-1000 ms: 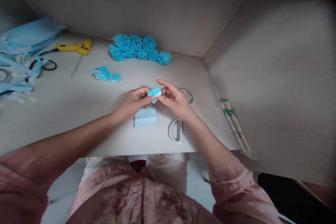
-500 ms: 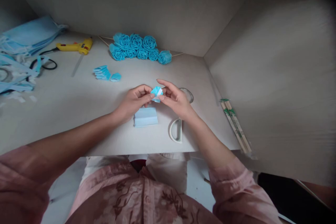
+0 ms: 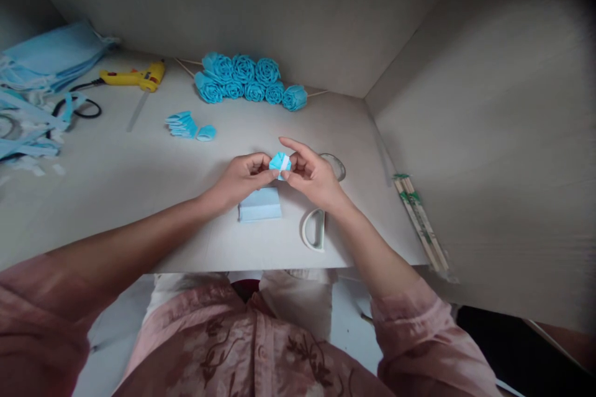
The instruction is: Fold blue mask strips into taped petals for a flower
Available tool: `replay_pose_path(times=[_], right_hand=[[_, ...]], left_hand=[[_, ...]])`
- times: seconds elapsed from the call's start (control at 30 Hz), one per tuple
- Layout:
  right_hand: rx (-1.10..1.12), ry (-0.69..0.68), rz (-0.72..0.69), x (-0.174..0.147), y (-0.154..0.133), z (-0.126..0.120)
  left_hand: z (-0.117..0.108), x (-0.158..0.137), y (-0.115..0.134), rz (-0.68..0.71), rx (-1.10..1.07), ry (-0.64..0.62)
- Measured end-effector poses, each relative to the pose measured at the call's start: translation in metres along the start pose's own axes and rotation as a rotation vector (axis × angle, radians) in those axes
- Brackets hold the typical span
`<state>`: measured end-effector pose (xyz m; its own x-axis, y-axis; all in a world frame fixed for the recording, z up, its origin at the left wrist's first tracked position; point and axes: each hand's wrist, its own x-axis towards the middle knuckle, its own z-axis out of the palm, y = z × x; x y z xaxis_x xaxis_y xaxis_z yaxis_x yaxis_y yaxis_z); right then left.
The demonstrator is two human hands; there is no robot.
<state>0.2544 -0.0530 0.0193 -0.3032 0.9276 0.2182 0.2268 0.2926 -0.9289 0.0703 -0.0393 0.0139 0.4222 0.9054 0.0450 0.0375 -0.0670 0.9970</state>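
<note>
Hands [image 3: 242, 175] [image 3: 316, 180], partly curled, pinch a small folded blue piece [image 3: 278, 162] from both sides.

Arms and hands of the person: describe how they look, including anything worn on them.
The left hand and right hand are ungloved, with no rings or watch visible. Loose, creased pink sleeves end partway down the arms, leaving the forearms bare.

pink buttoned shirt [image 3: 261, 347], brown-patterned front

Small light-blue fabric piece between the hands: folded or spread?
Folded: the blue piece shows creases and a compact, angular outline, pinched between the left hand and right hand.
</note>
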Motion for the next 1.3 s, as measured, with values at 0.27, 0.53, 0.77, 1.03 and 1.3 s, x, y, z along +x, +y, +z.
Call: replay_pose_path(times=[0.27, 0.53, 0.77, 1.03, 1.3], right_hand=[[0.045, -0.050, 0.026, 0.0005, 0.0044, -0.0052], [0.032, -0.014, 0.052, 0.0007, 0.0071, -0.0039], [0.047, -0.044, 0.050, -0.0009, 0.0021, -0.0071], [0.072, -0.011, 0.040, -0.0001, -0.0007, -0.0052], [0.096, 0.020, 0.029, 0.0003, 0.0004, -0.0062]], left_hand=[[-0.0015, 0.0010, 0.0000, -0.019, -0.015, 0.041], [0.0001, 0.0012, -0.0010, -0.013, -0.015, 0.023], [-0.0030, 0.0010, -0.0005, -0.028, -0.027, 0.022], [0.0004, -0.0009, 0.0024, 0.059, 0.121, -0.026], [0.0023, 0.0002, -0.0012, 0.053, 0.119, -0.034]])
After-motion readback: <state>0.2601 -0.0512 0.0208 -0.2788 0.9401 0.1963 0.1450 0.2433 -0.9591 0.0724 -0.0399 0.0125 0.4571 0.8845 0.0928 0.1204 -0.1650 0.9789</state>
